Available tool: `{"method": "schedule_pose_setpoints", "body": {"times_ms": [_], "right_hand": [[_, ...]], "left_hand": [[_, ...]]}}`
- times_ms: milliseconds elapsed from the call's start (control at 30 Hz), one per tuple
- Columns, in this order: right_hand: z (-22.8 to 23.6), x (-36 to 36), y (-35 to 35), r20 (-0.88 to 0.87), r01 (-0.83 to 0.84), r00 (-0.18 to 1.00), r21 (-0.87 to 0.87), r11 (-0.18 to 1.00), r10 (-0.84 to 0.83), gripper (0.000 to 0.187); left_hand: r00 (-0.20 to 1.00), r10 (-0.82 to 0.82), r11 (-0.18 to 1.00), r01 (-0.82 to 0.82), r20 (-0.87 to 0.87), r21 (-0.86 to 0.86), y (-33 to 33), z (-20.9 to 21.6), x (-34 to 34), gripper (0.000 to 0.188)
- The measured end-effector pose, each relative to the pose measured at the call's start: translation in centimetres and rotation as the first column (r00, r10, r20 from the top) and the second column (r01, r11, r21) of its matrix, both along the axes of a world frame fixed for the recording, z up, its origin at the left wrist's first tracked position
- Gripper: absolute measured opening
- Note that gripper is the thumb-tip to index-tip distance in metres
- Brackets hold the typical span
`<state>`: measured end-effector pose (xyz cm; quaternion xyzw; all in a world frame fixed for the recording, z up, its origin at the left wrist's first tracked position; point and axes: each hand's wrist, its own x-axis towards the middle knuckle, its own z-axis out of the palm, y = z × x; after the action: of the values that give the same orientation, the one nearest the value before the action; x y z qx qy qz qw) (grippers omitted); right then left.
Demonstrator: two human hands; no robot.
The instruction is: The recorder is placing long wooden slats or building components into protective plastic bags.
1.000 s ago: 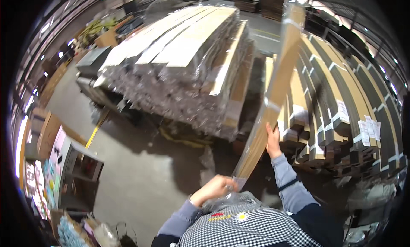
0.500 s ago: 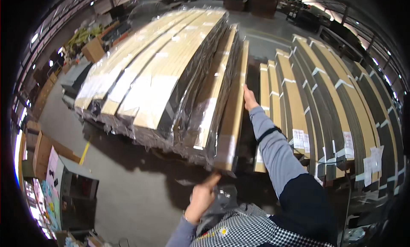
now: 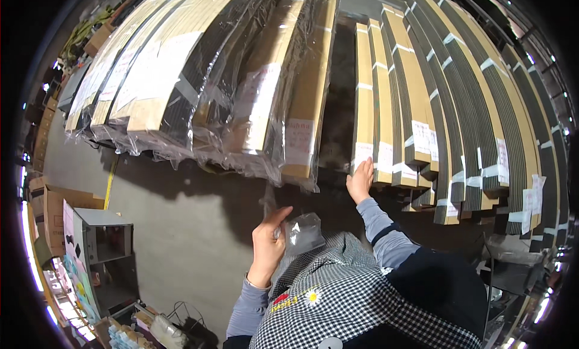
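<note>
My left hand [image 3: 267,243] is closed around the loose end of clear plastic film [image 3: 303,233], low in front of the wrapped stack. A thin strand of film runs from this hand up to the stack's near corner. Long cardboard packs [image 3: 300,132] lie side by side in that stack under shiny film, with a white label on the closest one. My right hand [image 3: 361,180], fingers stretched out, is at the near end of a narrow cardboard bundle [image 3: 363,117] in the right-hand stack. Its fingertips appear to touch the white label there.
Several strapped cardboard bundles [image 3: 422,96] fill the right side. A dark gap separates the two stacks. At the left stand a grey cabinet [image 3: 108,222] and an open cardboard box [image 3: 57,210], beside a yellow floor line [image 3: 111,183]. Cables lie near the bottom left.
My right hand has left the wrapped stack's side and come nearer, to the right-hand bundles. My left hand has risen slightly with the film. The view has tilted down, closer to the stacks.
</note>
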<state>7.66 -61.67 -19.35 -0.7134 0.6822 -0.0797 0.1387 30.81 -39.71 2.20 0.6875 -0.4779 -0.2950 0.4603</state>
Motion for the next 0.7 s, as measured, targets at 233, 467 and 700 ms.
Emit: {"method": "schedule_pose_setpoints", "body": {"times_ms": [233,467,700], "right_hand": [[-1.3,1.4,1.0,-0.032,0.068,0.997,-0.183,0.981,-0.075,0.066],[2.1,2.3,1.7,0.082,0.372,0.920,0.116,0.921,-0.382,0.085],[1.9,-2.9,17.0,0.268,0.091,0.960,-0.031,0.995,-0.079,0.042]], "left_hand": [[0.984,-0.048,0.968,0.003,-0.174,-0.249,3.2,2.1,-1.7,0.036],[0.901,-0.001,0.951,-0.133,-0.434,-0.279,9.2,3.0,-3.3,0.036],[0.901,-0.023,0.946,-0.121,-0.432,-0.301,13.6,3.6,-3.7,0.038]]}}
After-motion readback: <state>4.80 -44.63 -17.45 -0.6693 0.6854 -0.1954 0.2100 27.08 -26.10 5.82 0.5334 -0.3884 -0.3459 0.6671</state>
